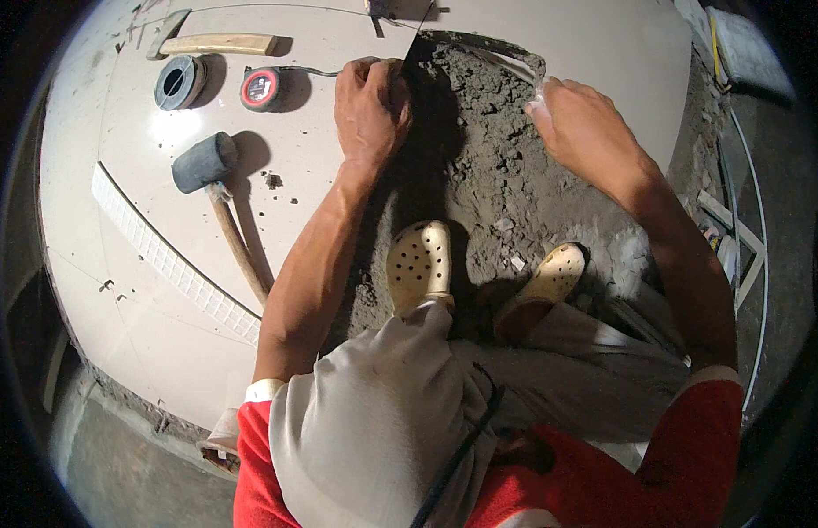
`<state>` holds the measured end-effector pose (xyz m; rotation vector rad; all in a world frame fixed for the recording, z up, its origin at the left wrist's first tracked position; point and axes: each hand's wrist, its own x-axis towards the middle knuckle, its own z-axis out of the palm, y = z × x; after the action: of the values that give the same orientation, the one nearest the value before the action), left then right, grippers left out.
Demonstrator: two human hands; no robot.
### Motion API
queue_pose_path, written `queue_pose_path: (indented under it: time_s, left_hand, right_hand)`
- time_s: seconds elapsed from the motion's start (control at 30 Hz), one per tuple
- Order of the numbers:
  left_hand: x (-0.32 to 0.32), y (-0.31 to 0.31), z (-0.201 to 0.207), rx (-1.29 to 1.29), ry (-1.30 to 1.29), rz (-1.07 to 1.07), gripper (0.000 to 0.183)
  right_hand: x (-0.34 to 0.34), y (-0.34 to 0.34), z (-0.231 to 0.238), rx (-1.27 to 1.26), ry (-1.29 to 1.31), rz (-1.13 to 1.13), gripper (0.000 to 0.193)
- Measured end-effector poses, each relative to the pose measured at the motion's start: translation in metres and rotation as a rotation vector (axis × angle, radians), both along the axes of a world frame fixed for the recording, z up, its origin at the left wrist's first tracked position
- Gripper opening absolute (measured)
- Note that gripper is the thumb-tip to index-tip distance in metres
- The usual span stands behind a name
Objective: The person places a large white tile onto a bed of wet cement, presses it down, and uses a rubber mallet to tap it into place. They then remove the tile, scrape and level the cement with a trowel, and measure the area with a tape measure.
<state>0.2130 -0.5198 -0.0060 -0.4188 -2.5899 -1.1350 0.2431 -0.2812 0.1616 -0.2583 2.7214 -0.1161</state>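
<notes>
- Nearest the camera, pale grey trousers (365, 422) and a red shirt (558, 484) filled the lower middle.
- At the left, a white gridded strip (162, 240) lay slantwise on the pale floor surface (162, 352).
- Farther up sat a grey spool (196, 82), with a wooden-handled hatchet (224, 44) just beyond it.
- Nearer the person lay a dark-headed mallet (205, 164), its handle slanting back toward the left forearm.
- A red-and-black tape measure (261, 89) sat between the spool and the left hand (371, 106).
- That hand rested at the surface's edge, fingers curled; whether they gripped anything, I could not tell.
- Two cream clogs (419, 264) stood below the hands.
- Crumbly grey mortar (492, 150) spread between the hands.
- At its far end was the trowel (514, 66), over the mortar.
- The right hand (589, 132) grasped the trowel's handle.
- Farthest right, a thin pale cable (761, 229) ran along the ground.
</notes>
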Motion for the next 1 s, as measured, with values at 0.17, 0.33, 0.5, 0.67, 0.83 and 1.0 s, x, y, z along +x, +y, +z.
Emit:
queue_pose_path:
  time_s: [0.17,0.33,0.5,0.67,0.83,1.0]
  left_hand:
    - [-0.001,0.001,-0.001,0.028,-0.015,0.010,0.030]
    - [0.001,0.000,0.001,0.029,0.027,0.011,0.030]
    - [0.001,0.001,0.003,-0.024,-0.007,0.006,0.033]
    - [0.000,-0.001,0.000,-0.053,-0.006,0.016,0.033]
    - [-0.001,-0.001,-0.004,-0.040,0.012,-0.009,0.031]
    - [0.000,0.001,0.001,-0.026,-0.010,0.002,0.029]
  right_hand:
    - [0.016,0.024,0.000,0.060,0.077,0.157,0.023]
    - [0.067,0.072,0.026,0.452,0.126,0.389,0.021]
    - [0.071,0.072,0.041,0.218,0.311,0.334,0.021]
    - [0.042,0.068,0.017,0.183,0.006,0.157,0.028]
    - [0.084,0.119,0.020,0.307,-0.105,0.039,0.028]
    - [0.124,0.156,0.060,0.468,-0.337,-0.102,0.027]
